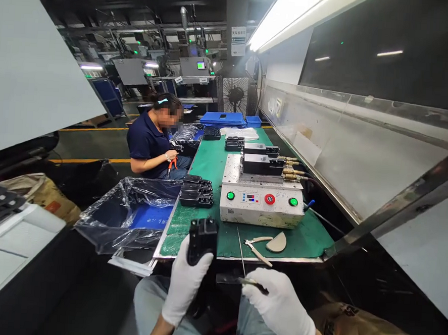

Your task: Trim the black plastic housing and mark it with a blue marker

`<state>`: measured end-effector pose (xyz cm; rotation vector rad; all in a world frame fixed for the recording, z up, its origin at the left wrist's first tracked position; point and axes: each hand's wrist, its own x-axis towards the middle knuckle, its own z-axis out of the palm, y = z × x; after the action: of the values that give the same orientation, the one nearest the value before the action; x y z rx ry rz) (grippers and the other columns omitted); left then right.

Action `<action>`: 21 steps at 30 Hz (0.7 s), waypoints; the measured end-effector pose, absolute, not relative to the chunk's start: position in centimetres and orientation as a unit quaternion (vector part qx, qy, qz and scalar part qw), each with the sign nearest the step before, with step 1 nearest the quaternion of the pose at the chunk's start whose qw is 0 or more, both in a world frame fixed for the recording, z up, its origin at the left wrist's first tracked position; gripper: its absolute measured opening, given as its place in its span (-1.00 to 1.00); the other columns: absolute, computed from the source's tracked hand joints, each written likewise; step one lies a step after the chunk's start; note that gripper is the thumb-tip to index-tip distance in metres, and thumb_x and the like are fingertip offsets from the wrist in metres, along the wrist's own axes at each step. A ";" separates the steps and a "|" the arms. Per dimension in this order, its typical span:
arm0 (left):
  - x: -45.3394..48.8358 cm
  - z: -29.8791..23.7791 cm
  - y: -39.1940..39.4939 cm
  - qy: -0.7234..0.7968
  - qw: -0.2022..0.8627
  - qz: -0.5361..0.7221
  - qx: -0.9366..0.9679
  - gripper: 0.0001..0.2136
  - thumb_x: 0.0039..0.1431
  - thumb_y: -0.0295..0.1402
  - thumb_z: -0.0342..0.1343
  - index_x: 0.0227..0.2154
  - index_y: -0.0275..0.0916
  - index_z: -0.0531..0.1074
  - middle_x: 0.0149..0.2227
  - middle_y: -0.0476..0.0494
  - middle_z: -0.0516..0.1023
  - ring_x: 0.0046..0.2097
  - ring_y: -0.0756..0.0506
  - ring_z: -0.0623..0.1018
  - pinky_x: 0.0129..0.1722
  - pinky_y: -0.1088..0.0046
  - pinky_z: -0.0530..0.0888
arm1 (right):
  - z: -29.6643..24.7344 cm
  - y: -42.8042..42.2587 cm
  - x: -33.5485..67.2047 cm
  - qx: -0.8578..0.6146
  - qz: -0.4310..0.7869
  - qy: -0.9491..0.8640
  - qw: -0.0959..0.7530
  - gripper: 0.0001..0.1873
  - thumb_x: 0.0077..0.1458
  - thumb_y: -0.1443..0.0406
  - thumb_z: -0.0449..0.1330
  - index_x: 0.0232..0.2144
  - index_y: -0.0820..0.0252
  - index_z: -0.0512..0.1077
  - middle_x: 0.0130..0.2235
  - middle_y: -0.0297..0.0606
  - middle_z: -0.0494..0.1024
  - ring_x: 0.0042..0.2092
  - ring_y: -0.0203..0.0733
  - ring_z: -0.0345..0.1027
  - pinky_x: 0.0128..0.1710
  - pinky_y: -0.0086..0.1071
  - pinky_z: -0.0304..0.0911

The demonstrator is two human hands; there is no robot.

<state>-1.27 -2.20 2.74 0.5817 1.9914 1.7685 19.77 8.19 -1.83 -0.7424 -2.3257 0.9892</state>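
My left hand [187,281], in a white glove, is closed around a black moulded plastic part [203,241] and tilts it up before the table's near edge. White-gloved too, my right hand [281,305] grips a slim tool that looks like a knife [255,284]. Its flat dark blade points left towards the part, and I cannot tell whether they touch. Cream-handled nippers [259,248] lie on the green mat beyond my right hand, beside a beige half-round piece [276,242]. A thin metal rod [240,249] lies nearby.
A white machine [261,205] with buttons carries black parts [262,165] on top. More black parts [197,192] are stacked on the green table [205,161]. A plastic-lined bin [130,215] stands left. A co-worker [153,138] sits beyond it, holding red-handled pliers [172,165].
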 end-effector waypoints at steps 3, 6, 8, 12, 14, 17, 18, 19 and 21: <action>-2.2 1.0 -2.9 0.765 0.091 0.540 0.338 -0.31 -0.14 -0.19 0.48 0.11 -0.14 0.44 0.14 -0.27 0.60 0.21 -0.37 0.54 0.31 0.10 0.42 | -2.0 8.6 19.9 -0.278 0.393 -0.825 0.296 -0.59 0.38 0.05 0.13 -0.40 0.10 0.58 -0.40 -0.29 0.62 -0.37 -0.20 0.49 -0.34 -0.41 0.36; -2.4 0.1 -3.2 0.794 0.067 0.475 0.373 -0.31 0.04 -0.05 0.37 0.21 -0.15 0.33 0.21 -0.32 0.54 0.24 -0.35 0.51 0.29 0.09 0.42 | -2.2 8.5 19.3 -0.286 0.403 -0.813 0.309 -0.53 0.36 -0.02 0.11 -0.40 0.12 0.61 -0.40 -0.25 0.64 -0.38 -0.17 0.51 -0.36 -0.41 0.42; -2.3 0.4 -3.2 0.809 0.092 0.463 0.351 -0.32 0.09 -0.02 0.31 0.23 -0.14 0.30 0.24 -0.33 0.51 0.26 -0.34 0.49 0.31 0.05 0.38 | -2.5 8.4 18.9 -0.292 0.407 -0.809 0.309 -0.52 0.36 -0.03 0.12 -0.40 0.12 0.62 -0.39 -0.24 0.65 -0.38 -0.17 0.52 -0.35 -0.40 0.44; -2.0 2.0 -3.0 0.811 0.152 0.485 0.291 -0.38 0.10 -0.04 0.28 0.19 -0.15 0.36 0.20 -0.31 0.55 0.25 -0.36 0.50 0.34 0.00 0.32 | -3.4 8.6 18.9 -0.302 0.391 -0.816 0.301 -0.54 0.39 0.03 0.08 -0.38 0.09 0.63 -0.35 -0.24 0.67 -0.33 -0.13 0.55 -0.30 -0.38 0.48; -2.6 2.6 -2.9 0.809 0.161 0.490 0.281 -0.41 0.11 -0.04 0.27 0.17 -0.16 0.38 0.18 -0.30 0.58 0.24 -0.35 0.51 0.33 0.04 0.34 | -4.1 9.1 19.1 -0.313 0.354 -0.829 0.299 -0.56 0.41 0.07 0.05 -0.32 0.08 0.65 -0.27 -0.19 0.70 -0.24 -0.08 0.59 -0.23 -0.35 0.51; -4.8 2.9 -2.5 0.844 0.137 0.433 0.285 -0.41 0.16 -0.01 0.19 0.21 -0.15 0.35 0.22 -0.28 0.55 0.25 -0.34 0.50 0.29 0.09 0.37 | -5.6 10.0 18.2 -0.344 0.278 -0.858 0.261 -0.60 0.40 0.23 -0.01 -0.04 0.10 0.64 -0.05 -0.11 0.69 -0.01 -0.01 0.58 -0.02 -0.23 0.52; -6.0 2.8 -2.2 0.869 0.118 0.385 0.286 -0.40 0.19 0.02 0.15 0.23 -0.14 0.33 0.24 -0.28 0.53 0.25 -0.36 0.50 0.26 0.08 0.39 | -6.1 10.3 17.4 -0.353 0.258 -0.867 0.238 -0.58 0.37 0.31 -0.02 0.04 0.15 0.60 0.01 -0.07 0.66 0.06 0.01 0.55 0.06 -0.18 0.50; -7.2 2.6 -1.8 0.893 0.101 0.333 0.286 -0.41 0.21 0.04 0.10 0.23 -0.12 0.32 0.26 -0.28 0.51 0.23 -0.38 0.51 0.23 0.06 0.41 | -6.6 10.5 16.4 -0.359 0.245 -0.874 0.216 -0.54 0.33 0.37 -0.02 0.11 0.22 0.56 0.06 -0.02 0.64 0.10 0.03 0.53 0.11 -0.13 0.47; -9.8 2.1 -0.9 0.925 0.081 0.239 0.284 -0.47 0.23 0.05 0.02 0.17 -0.08 0.37 0.21 -0.30 0.54 0.16 -0.42 0.56 0.13 0.02 0.46 | -7.4 10.5 13.7 -0.370 0.225 -0.884 0.178 -0.46 0.24 0.49 -0.04 0.18 0.36 0.50 0.08 0.11 0.60 0.11 0.07 0.51 0.12 -0.08 0.45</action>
<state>-9.80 -0.90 2.09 0.8501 2.7654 0.7143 13.69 10.53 -7.40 -1.0460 -2.4996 0.6369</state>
